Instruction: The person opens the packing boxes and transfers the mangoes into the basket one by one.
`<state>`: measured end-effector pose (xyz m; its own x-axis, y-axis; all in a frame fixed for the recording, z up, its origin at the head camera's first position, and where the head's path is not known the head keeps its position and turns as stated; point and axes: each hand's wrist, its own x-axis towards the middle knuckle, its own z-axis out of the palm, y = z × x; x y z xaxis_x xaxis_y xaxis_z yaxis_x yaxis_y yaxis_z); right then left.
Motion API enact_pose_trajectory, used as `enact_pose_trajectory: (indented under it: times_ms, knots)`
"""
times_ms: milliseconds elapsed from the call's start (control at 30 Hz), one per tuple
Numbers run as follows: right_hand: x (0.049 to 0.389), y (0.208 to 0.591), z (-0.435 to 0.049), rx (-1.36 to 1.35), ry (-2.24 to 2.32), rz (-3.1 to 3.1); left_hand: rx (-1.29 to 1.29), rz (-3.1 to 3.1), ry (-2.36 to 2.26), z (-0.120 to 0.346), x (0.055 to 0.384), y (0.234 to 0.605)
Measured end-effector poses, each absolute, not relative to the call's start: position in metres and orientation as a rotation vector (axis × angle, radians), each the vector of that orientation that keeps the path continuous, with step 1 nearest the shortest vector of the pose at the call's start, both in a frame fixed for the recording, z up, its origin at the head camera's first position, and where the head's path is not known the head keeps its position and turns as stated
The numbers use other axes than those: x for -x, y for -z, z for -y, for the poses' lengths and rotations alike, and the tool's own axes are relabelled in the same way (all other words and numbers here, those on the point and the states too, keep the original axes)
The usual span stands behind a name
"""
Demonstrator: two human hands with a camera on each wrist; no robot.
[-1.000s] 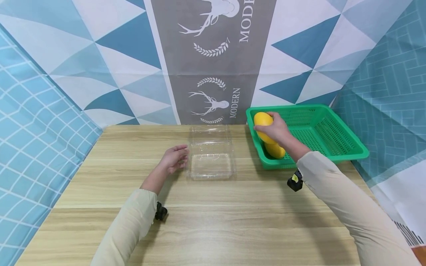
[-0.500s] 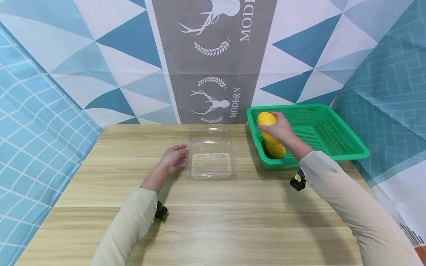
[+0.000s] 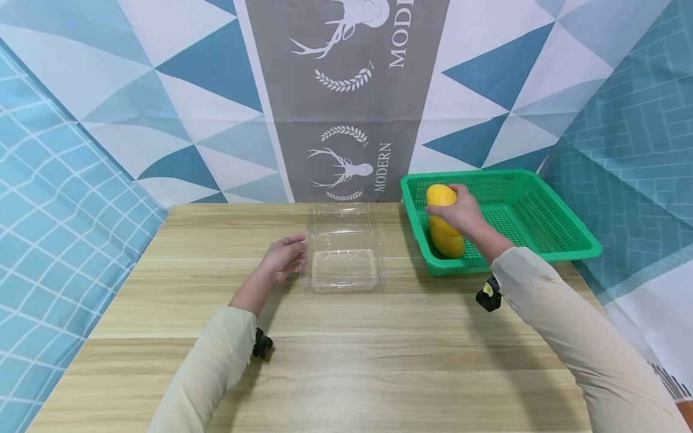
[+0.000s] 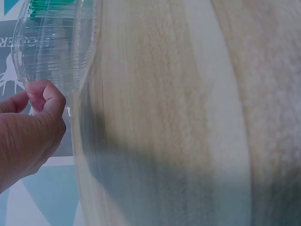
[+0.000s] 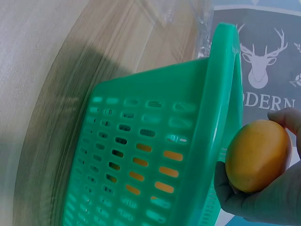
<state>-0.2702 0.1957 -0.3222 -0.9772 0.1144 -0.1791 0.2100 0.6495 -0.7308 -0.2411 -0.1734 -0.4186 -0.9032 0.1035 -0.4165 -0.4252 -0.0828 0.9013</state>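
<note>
My right hand (image 3: 467, 211) grips a yellow mango (image 3: 441, 194) over the left end of the green basket (image 3: 587, 248). A second yellow mango (image 3: 448, 243) lies in the basket just below and partly behind it. The right wrist view shows my thumb and fingers curled round the held mango (image 5: 258, 155), beside the basket's rim. My left hand (image 3: 284, 258) pinches the left edge of a clear plastic clamshell box (image 3: 344, 273), whose lid lies open towards the wall. In the left wrist view, thumb and fingers meet at the box's (image 4: 56, 52) near corner.
A wooden table (image 3: 346, 361) carries the box and basket. The basket stands at the back right, close to the patterned back wall cloth (image 3: 487, 72). Blue grid cloth (image 3: 49, 198) hangs along the left side. Orange shows through the basket's side slots.
My right hand has shifted slightly to the right with the mango, and the held mango now sits more directly above the other one. The left hand and box have not moved.
</note>
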Motion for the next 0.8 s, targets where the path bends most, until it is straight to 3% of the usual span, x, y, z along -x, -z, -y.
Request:
enact_pose_trajectory:
  times_ms: [800]
  knots:
    - [0.271,0.335,-0.217,-0.302,1.229,-2.762,0.347,-1.824,-2.068,0.174,0.243,0.419]
